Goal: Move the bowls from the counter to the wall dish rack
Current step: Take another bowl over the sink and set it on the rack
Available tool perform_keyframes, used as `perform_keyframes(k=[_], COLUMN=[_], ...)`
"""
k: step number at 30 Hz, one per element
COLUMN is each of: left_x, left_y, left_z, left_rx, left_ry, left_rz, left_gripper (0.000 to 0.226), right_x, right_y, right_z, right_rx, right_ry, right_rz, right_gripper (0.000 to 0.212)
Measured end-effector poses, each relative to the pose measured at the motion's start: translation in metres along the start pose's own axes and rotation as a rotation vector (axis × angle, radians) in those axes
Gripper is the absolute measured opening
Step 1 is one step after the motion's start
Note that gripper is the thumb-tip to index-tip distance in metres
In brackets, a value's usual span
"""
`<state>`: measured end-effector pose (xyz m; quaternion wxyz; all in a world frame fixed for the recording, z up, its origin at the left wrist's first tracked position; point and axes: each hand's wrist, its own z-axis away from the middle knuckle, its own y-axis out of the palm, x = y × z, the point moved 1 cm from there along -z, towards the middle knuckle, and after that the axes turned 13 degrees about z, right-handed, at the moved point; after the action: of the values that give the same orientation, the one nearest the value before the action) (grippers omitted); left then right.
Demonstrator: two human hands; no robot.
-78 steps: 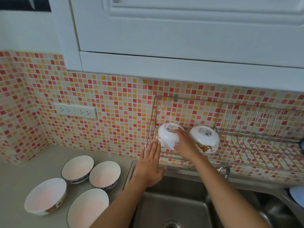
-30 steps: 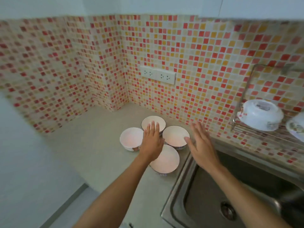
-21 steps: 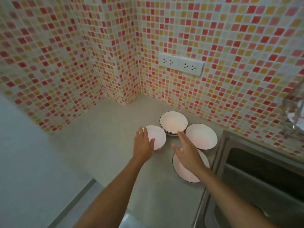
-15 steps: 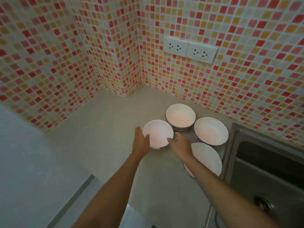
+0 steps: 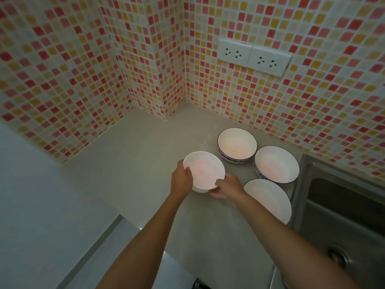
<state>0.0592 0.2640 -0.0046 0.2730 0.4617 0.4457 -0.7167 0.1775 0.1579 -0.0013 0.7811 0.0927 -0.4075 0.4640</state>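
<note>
White bowl (image 5: 205,171) gripped at its rim by left hand (image 5: 181,180) and right hand (image 5: 228,187)

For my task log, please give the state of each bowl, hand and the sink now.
White bowl: upright, gripped by both hands.
Three dark-rimmed bowls: upright, empty, on counter.
Left hand: holds bowl's left rim.
Right hand: holds bowl's near rim.
Sink: no dishes visible.
</note>
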Motion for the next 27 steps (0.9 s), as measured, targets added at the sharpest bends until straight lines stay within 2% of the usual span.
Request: perform_keyframes(k=[4,7,10,14,23,27], left_x=[-0.027,-0.052,-0.076,-0.101,-0.125,-0.122], left_y=[0.008,0.026,0.05,0.093,0.214,0.26], left_z=[0.013,0.034,0.057,0.093,0.199,0.243], left_rx=[-0.052,-0.053,-0.024,0.078,0.453,0.492], left_ry=[0.042,0.102,0.158,0.213,0.296,0.337], left_rz=[-0.026,-0.002,0.026,0.066,0.147,0.093], left_gripper=[0.036,0.034,0.034,0.035,0.035,0.039], right_x=[0.003,0.0,-0.008,-0.035,-0.143,-0.196], right_y=[-0.026,-0.055,-0.089,-0.145,-0.279,-0.325], right_z=[0.026,0.045,0.067,0.096,0.165,0.188], right_rx=[-0.017,-0.056,0.022,0.067,-0.075,-0.164], right_ry=[-0.074,-0.125,-0.137,-0.114,-0.068,-0.019], right_rz=[0.023,0.022,-0.167,-0.418,-0.607,-0.659], right_gripper=[0.034,0.041,0.05,0.054,0.053,0.053])
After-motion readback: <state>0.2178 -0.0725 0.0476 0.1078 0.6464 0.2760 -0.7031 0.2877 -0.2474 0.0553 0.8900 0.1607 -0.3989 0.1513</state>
